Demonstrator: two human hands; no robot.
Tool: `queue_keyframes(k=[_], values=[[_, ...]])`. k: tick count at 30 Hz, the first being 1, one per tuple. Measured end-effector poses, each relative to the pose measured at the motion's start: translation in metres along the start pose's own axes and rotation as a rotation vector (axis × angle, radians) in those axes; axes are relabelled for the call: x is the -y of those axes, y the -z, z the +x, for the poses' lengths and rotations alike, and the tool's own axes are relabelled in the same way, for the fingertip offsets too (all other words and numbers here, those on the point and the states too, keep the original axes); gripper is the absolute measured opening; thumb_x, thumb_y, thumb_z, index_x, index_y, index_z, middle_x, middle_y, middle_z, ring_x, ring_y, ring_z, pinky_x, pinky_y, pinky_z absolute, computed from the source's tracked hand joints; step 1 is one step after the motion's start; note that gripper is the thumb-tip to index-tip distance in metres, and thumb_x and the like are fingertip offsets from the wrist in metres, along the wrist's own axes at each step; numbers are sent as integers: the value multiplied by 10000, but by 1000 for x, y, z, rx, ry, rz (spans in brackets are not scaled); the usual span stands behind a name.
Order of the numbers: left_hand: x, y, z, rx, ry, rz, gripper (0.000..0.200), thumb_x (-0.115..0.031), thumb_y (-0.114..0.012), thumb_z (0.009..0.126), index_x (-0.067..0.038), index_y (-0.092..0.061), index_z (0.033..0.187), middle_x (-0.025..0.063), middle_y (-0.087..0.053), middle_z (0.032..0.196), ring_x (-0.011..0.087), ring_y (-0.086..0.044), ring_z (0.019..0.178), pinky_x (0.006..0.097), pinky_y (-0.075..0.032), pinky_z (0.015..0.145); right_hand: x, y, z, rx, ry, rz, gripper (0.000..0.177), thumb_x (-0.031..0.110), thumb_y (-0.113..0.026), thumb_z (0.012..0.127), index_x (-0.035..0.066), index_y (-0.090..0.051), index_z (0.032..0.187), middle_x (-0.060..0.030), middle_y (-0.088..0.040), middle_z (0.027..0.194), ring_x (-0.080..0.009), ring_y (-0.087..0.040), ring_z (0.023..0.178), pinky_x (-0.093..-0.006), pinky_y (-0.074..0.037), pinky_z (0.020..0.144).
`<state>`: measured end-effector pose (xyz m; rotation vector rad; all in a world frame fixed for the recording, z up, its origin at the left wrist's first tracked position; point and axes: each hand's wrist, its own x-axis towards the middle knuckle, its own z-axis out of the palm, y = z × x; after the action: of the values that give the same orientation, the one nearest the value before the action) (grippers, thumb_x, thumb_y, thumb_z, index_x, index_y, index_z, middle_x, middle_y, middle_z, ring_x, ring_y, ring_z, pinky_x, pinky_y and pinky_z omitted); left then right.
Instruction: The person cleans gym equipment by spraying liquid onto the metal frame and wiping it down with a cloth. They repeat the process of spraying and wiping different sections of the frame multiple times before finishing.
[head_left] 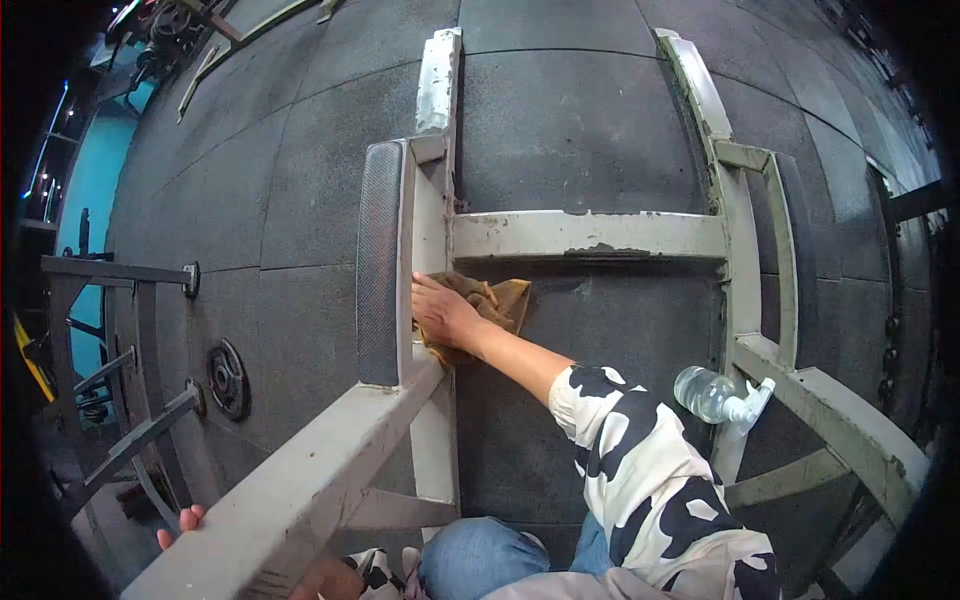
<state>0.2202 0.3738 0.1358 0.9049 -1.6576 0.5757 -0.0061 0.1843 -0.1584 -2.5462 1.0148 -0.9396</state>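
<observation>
My right hand (450,318) presses a brown cloth (510,303) with orange edging against the inner side of a white metal frame (590,236). Its fingertips reach behind the upright with the dark textured pad (379,265), so they are partly hidden. At the lower left, only the fingertips of my left hand (181,524) show, curled over the far edge of the thick sloping beam (300,475). A clear spray bottle (706,396) with a white nozzle lies by the right side of the frame.
Black rubber mats (580,130) cover the floor. A round weight plate (228,379) lies at the left, near a dark metal rack (145,350). The frame's right arm (850,425) slopes toward me, its paint chipped. My knee (480,565) is between the two sides.
</observation>
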Motion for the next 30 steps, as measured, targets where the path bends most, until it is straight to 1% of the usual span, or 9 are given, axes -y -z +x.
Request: queue_keyframes(k=[1,3,6,8,12,14,17,20,30], values=[[-9,2,-1,-3,-1,1,710,-566,-376,940,-73,-258,1438,240,-435,1325,380,-581,1052,487,-513,897,1,5,0,12,20,37,460,68,-508,795,25,-478,1252,-92,-516,1271,-208,-439,1252,-376,-245,1128],[-61,-50,31,-51,658,137,1008,-782,-292,747,-58,-205,1443,238,-447,1281,354,-419,1264,562,-372,1021,4,9,-3,22,42,73,477,45,-522,781,25,-473,1255,-90,-507,1281,-205,-437,1256,-377,-246,1126],[-73,-71,40,-99,595,254,1014,-782,-254,752,-23,-241,1425,250,-465,1254,359,-430,1253,554,-357,1025,5,3,-9,146,49,242,529,17,-560,747,-1,-450,1264,-133,-567,1186,-243,-493,1197,-366,-272,1106],[-71,-69,39,-112,619,209,1014,-777,-257,754,-15,-239,1423,251,-467,1249,360,-440,1243,554,-356,1023,8,5,-12,212,-61,398,528,7,-576,723,9,-476,1242,-195,-613,1060,-318,-556,1087,-382,-368,1024],[-66,-67,36,-141,622,85,1011,-768,-300,757,-8,-238,1422,252,-482,1225,362,-467,1212,545,-363,1019,19,22,-17,165,-174,551,493,-6,-561,717,47,-520,1206,-235,-621,1002,-383,-580,999,-421,-445,909],[-73,-68,37,-117,655,89,989,-754,-281,777,-14,-207,1430,251,-456,1267,350,-463,1224,521,-384,1023,21,21,-19,190,-273,593,436,6,-510,765,95,-557,1189,-235,-619,1013,-398,-588,976,-455,-474,828],[-75,-69,38,-104,690,103,985,-753,-257,787,-17,-176,1437,255,-440,1282,342,-473,1215,494,-428,995,23,19,-18,276,-299,418,400,67,-457,839,99,-544,1228,-231,-630,956,-409,-596,953,-468,-476,815],[-74,-70,40,-119,688,105,1010,-770,-251,775,-9,-174,1435,264,-453,1239,354,-491,1184,487,-461,945,28,23,-15,418,-343,322,420,41,-480,775,37,-534,1191,-225,-631,928,-412,-601,922,-488,-479,792],[-72,-69,39,-131,709,39,1027,-788,-311,755,-38,-158,1440,258,-455,1227,362,-491,1175,489,-472,914,48,53,-22,363,-403,263,408,26,-504,767,-22,-505,1172,-277,-623,813,-419,-628,834,-520,-500,708]])
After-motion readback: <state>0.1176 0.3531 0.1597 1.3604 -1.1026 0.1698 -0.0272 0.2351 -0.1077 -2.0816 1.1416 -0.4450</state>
